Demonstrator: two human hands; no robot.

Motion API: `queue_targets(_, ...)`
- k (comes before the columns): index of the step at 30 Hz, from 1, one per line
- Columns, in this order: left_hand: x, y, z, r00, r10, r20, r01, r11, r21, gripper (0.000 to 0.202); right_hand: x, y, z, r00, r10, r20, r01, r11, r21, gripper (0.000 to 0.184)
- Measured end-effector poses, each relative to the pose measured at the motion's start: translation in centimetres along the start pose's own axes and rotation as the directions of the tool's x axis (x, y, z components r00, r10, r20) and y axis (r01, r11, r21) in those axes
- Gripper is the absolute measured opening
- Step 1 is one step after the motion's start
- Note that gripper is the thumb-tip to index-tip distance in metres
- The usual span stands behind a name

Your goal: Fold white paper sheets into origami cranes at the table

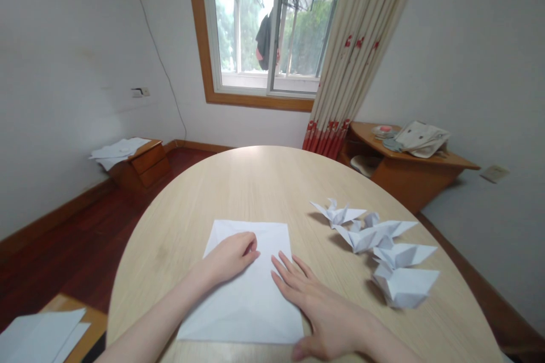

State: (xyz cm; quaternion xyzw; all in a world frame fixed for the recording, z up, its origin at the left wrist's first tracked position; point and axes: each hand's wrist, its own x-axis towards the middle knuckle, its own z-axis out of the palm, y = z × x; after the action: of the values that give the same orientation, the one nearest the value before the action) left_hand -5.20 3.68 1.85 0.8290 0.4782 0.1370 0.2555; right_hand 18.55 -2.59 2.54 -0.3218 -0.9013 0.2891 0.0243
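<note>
A sheet of white paper [251, 312] with faint creases lies flat on the round wooden table [264, 181]. My left hand [234, 255] rests on the upper part of the sheet, its fingers curled in and nothing visible in them. Over the sheet's right edge lies my right hand [309, 300], palm down with the fingers spread. Its fingertips touch the paper, while the thumb is near the lower right corner. To the right stand several folded white paper cranes [404, 286] in a slanting row, close together and partly overlapping.
More white sheets [42, 334] lie on a wooden surface at the lower left. A small wooden cabinet [147, 164] with papers on top stands by the left wall. At the right, a corner desk [409, 170] holds a cloth bag [421, 139]. A curtain [353, 51] hangs beside the window.
</note>
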Motion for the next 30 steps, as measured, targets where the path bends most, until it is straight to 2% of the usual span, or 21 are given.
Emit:
queue_targets(5, -0.1, -0.1, -0.2, 1.000, 0.014, 0.000, -0.014, 1.000, -0.021, 0.011, -0.3, -0.3, -0.2, 0.999, -0.039, -0.022, 0.038, 0.998, -0.044, 0.088)
queue_targets(10, 0.0, -0.2, -0.5, 1.000, 0.021, 0.018, -0.020, 0.999, -0.048, 0.011, -0.2, -0.2, 0.1, 0.991, -0.120, -0.054, 0.114, 0.987, -0.110, 0.091)
queue_targets(13, 0.1, -0.3, -0.6, 0.999, 0.050, 0.011, -0.049, 0.997, -0.061, 0.013, -0.1, 0.0, 0.1, 0.989, -0.125, -0.073, 0.113, 0.981, -0.155, 0.088)
queue_targets(18, 0.1, -0.4, -0.8, 0.991, 0.130, -0.019, -0.131, 0.989, -0.068, 0.016, 0.2, 1.0, -0.5, 0.984, -0.140, -0.108, 0.116, 0.973, -0.201, 0.063)
queue_targets(23, -0.2, 0.0, -1.4, 0.991, 0.134, -0.025, -0.134, 0.990, -0.031, 0.022, 0.5, 3.0, -0.1, 0.942, -0.189, -0.277, 0.167, 0.981, -0.102, 0.041)
queue_targets(26, -0.3, 0.4, -1.9, 0.992, 0.122, -0.020, -0.123, 0.989, -0.079, 0.025, 0.4, 3.9, 0.5, 0.904, -0.158, -0.398, 0.159, 0.987, -0.032, 0.038)
queue_targets(30, -0.4, 0.3, -2.4, 0.994, 0.106, -0.020, -0.108, 0.967, -0.232, 0.031, 0.4, 4.2, 0.8, 0.866, 0.019, -0.500, 0.037, 0.994, 0.102, 0.029)
